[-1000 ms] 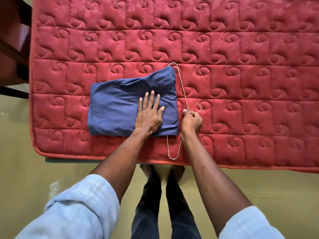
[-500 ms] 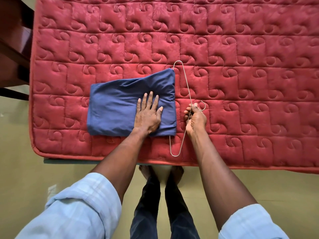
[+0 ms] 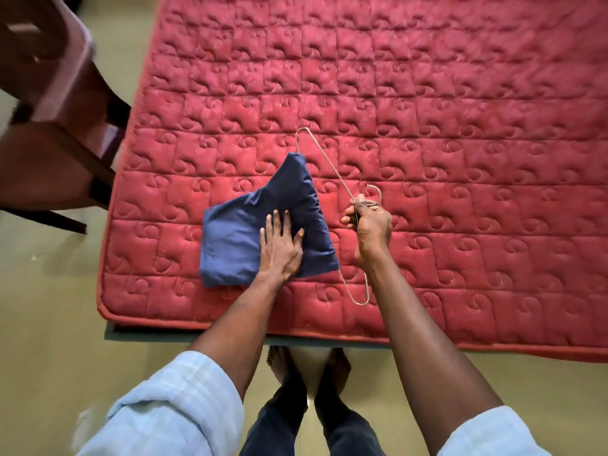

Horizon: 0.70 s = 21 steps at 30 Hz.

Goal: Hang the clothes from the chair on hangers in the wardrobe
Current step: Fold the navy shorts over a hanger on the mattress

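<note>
- Head view: my left hand (image 3: 280, 246) lies flat, fingers straight, pressing the folded cloth (image 3: 256, 232) on the mattress (image 3: 460, 159).
- Just right of it, my right hand (image 3: 370, 222) grips the hanger (image 3: 329, 166) at its neck.
- Hanger's long axis runs near-to-far along the cloth's right edge, far end lifting the cloth.

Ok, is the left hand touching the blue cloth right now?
Touching. The head view shows the left hand lying flat on the folded blue cloth, fingers straight, with no gap visible between palm and fabric.
</note>
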Motion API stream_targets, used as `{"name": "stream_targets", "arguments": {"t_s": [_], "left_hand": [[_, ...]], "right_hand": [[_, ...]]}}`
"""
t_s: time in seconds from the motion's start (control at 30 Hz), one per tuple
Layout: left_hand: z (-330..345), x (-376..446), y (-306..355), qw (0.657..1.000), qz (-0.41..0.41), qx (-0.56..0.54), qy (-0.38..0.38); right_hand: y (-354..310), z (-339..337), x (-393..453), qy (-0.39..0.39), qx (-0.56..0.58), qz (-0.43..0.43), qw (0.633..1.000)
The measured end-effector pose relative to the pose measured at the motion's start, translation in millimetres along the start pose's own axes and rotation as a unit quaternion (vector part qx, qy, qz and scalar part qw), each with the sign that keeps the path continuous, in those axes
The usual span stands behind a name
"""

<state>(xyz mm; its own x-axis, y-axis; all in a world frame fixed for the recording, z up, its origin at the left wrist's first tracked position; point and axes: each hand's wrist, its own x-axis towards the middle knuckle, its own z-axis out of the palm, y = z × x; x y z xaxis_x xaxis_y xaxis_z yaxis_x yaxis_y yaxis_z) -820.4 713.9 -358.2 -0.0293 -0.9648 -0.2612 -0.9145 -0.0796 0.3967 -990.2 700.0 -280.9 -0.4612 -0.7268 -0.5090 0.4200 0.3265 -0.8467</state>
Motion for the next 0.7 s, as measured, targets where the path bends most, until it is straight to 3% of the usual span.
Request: {"name": "stream_targets", "arguments": {"t_s": [0.2,0.47,0.57,0.7], "left_hand": [[-107.5,-48.5,43.1,0.964,-0.019,-0.193,0.179],[-289.8,-124.7,59.9,0.887,-0.009,-0.281,0.365],[-353.0,-145.0,47.4,0.906,0.041,-0.235,0.351],[-421.8,-165.8,27.7,0.956,0.035,-0.204,0.207]], "right_hand": [[-111.9,54.4,-66.3,-0.123,-0.163,-0.131,0.97],[-223.6,115.8,-178.1,-0.312,-0.413,-0.282,0.807],[-251.4,134.8,-214.5,-0.365,-0.464,-0.29,0.753],[-274.8,165.2,-258.6,-0.42,-0.462,-0.312,0.716]]}}
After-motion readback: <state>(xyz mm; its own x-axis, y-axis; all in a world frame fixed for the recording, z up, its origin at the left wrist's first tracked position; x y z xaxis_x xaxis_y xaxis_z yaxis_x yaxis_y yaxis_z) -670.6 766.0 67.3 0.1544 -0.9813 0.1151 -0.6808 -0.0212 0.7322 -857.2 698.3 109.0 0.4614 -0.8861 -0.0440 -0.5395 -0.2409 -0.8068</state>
